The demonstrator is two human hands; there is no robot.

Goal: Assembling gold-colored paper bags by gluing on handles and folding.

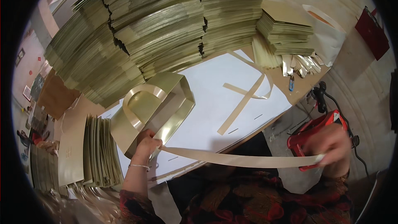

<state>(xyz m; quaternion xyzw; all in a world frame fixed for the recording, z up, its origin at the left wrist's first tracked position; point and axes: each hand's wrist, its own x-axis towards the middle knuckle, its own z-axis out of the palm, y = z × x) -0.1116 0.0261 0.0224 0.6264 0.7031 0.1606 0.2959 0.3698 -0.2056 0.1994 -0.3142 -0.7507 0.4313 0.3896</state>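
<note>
"Taking the middle of the view as the dial's centre, where's the bag?"
"The gold bag (159,114) lies tipped over at nine o'clock, its open mouth facing the centre, resting on the white sheet (203,112). One ribbon handle (132,99) loops over its upper face."
"And the hands?"
"The left hand (147,144), at eight o'clock, has its fingers closed on the bag's lower edge. The right hand (333,147), at four, is blurred, but its fingertips are clamped on the far end of a beige ribbon (244,160)."
"Is the ribbon's near end fixed to the bag?"
"I cannot tell; it meets the left fingers, which hide the join."
"What could go wrong?"
"A hard pull from the right could skew the bag or drag that end free, if the left grip is light. The strip spans the gap between the hands without support, so a twist could crease it."
"Anything nearby to catch it?"
"Perhaps the red container (296,143), also at four, close by the right hand. And the loose strips (242,110) at three could tangle if swept up."
</note>
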